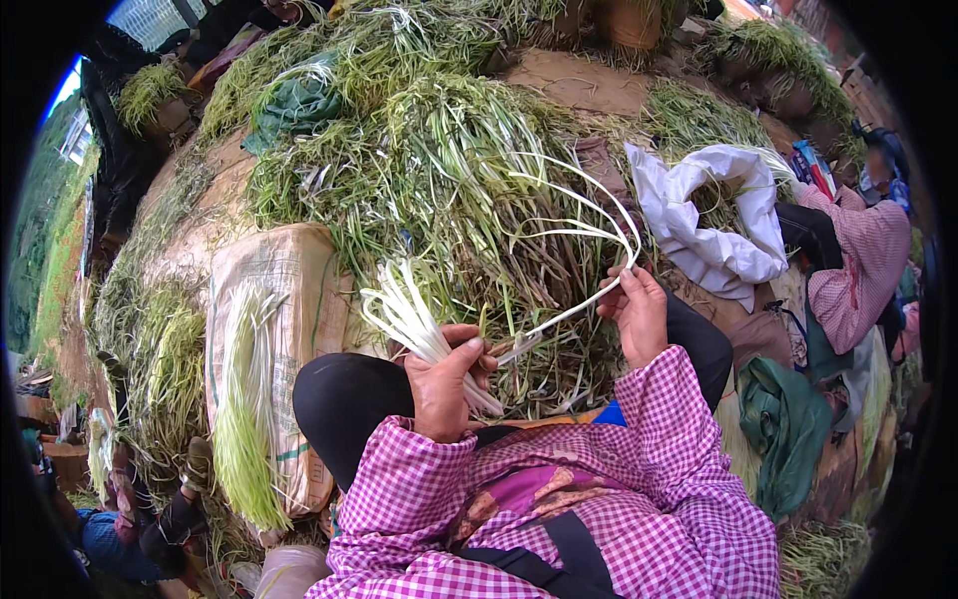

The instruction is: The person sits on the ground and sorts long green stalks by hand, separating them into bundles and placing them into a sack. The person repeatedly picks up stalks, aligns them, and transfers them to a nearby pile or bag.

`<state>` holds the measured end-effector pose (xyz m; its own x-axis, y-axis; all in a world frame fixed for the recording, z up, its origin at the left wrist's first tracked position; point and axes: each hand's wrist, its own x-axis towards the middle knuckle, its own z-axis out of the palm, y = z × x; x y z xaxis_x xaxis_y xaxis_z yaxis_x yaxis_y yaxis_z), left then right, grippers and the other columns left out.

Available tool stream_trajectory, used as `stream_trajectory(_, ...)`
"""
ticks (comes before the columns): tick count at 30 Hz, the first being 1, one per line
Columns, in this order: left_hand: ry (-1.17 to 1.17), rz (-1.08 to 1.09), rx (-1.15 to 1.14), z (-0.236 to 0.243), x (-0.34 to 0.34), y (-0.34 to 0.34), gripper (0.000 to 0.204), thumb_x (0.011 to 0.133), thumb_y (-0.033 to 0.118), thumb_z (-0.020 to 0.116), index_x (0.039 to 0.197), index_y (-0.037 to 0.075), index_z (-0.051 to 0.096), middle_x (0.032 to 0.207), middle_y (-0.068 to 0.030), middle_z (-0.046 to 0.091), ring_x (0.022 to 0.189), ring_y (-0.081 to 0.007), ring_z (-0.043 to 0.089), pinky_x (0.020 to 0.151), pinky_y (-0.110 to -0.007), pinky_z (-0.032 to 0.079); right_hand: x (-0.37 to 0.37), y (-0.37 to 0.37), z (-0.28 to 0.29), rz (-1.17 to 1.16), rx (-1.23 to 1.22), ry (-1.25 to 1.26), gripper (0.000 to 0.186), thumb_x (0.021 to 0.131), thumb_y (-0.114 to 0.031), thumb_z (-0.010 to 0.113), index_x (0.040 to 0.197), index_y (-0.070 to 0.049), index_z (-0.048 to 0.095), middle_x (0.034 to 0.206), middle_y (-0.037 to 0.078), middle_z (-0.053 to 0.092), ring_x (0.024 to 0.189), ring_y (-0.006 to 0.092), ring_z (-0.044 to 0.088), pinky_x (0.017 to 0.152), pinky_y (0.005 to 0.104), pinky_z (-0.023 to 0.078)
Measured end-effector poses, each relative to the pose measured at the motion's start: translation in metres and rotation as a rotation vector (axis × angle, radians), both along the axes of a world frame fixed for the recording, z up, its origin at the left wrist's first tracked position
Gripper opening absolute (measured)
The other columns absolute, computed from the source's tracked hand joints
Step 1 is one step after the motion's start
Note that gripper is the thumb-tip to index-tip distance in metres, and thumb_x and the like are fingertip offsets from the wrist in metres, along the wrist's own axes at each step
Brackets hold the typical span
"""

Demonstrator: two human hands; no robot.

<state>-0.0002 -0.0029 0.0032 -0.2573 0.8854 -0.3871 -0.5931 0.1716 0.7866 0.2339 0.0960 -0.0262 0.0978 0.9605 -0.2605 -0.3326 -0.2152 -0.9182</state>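
A small bunch of white chive stalks (407, 314) is gripped in my left hand (441, 387), its pale ends fanning out above the fist. My right hand (639, 311) pinches one long chive stalk (559, 317). The stalk slants from the fingers of my left hand up to my right, and its thin leaves bend back left beyond the grip. Both hands are above my lap, in front of a large heap of loose green and brownish leaves (469, 190). To the left, a neat bundle of pale chives (246, 399) lies on a folded woven sack (307, 270).
An open white sack (704, 225) sits at the right of the heap, with a dark green bag (783, 429) nearer me. A green net bag (294, 105) lies at the far left of the heap. Other people sit at right (848, 260) and lower left (120, 539).
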Motion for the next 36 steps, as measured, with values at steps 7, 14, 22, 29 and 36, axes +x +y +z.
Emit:
stream_trajectory(7,0.197,0.045,0.066,0.000,0.011,0.006,0.025,0.081,0.000,0.062,0.104,-0.006,0.058,0.096,-0.0158,0.064,0.078,-0.0192,0.065,0.048,-0.024,0.052,0.019,0.007,0.018,-0.002,0.116,-0.144,0.018,0.094,-0.019,0.051,0.092,-0.004,0.059,0.072,0.004,0.063,0.056,0.0087,0.059,0.048,0.0205,0.048)
stream_trajectory(14,0.104,-0.393,0.217,0.008,0.029,0.000,0.032,0.087,0.006,0.060,0.117,-0.005,0.055,0.097,-0.0130,0.065,0.078,-0.0161,0.063,0.056,-0.026,0.052,-0.062,-0.024,0.064,0.586,0.490,-0.385,0.018,0.087,-0.013,0.060,0.092,0.004,0.059,0.077,0.008,0.060,0.066,0.0134,0.057,0.058,0.0257,0.046)
stream_trajectory(22,-0.246,0.124,0.343,0.033,-0.018,0.001,0.026,0.092,0.018,0.055,0.110,-0.001,0.051,0.073,-0.0073,0.056,0.067,-0.0212,0.058,0.042,-0.026,0.046,-0.068,-0.046,0.036,1.226,0.011,0.093,0.058,0.090,-0.048,0.053,0.119,0.002,0.054,0.070,0.001,0.055,0.056,0.0058,0.051,0.049,0.0207,0.041)
stream_trajectory(29,-0.167,0.332,0.369,0.041,-0.055,-0.003,0.029,0.095,0.021,0.050,0.114,-0.001,0.048,0.069,-0.0058,0.053,0.063,-0.0191,0.054,0.036,-0.025,0.041,0.018,-0.026,-0.030,0.773,0.228,-0.872,0.022,0.088,-0.023,0.057,0.091,-0.003,0.066,0.060,0.003,0.059,0.048,0.0149,0.052,0.047,0.0294,0.042)
stream_trajectory(36,-0.157,0.298,0.355,0.037,-0.048,0.001,0.028,0.094,0.020,0.051,0.114,0.000,0.048,0.068,-0.0049,0.053,0.063,-0.0183,0.056,0.038,-0.025,0.041,0.020,-0.035,-0.031,0.780,0.337,-1.794,0.021,0.083,-0.027,0.059,0.094,-0.010,0.065,0.094,0.008,0.063,0.090,0.0283,0.057,0.079,0.0419,0.042)
